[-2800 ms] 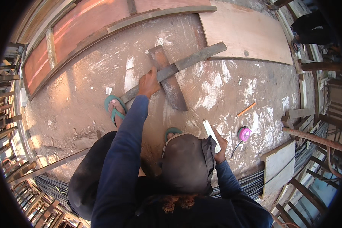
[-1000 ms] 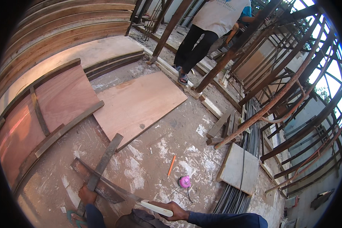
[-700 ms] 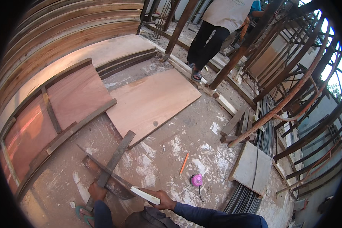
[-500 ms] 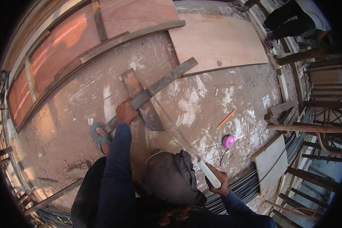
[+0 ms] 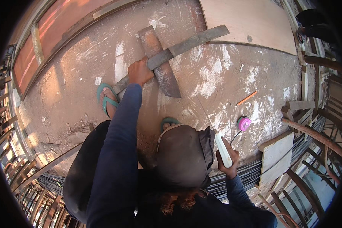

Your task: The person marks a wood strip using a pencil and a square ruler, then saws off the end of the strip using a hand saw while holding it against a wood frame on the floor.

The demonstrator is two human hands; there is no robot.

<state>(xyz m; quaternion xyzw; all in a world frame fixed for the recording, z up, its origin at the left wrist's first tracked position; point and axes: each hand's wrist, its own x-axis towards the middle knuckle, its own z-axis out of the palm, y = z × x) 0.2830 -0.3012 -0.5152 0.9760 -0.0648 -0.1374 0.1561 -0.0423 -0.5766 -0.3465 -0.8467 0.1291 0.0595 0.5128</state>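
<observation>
My left hand is closed round a grey wooden batten, pressing it down. The batten slants across a shorter, wider board on the floor, and its near end lies by my left sandal. In my right hand is the pale handle of a handsaw. Its thin, blurred blade runs up and left toward the batten, just beyond my left hand. A dark line crosses the batten there; whether the blade sits in it I cannot tell.
An orange pencil and a pink tape measure lie on the dusty floor to the right. Plywood sheets lie at the far side. Black rods and a pale panel are at the right. A person's dark-clothed legs show far right.
The view has shifted, so the floor and boards appear higher and further right. My left hand stays on the batten, and my right hand keeps hold of the handsaw, its blade now more blurred.
</observation>
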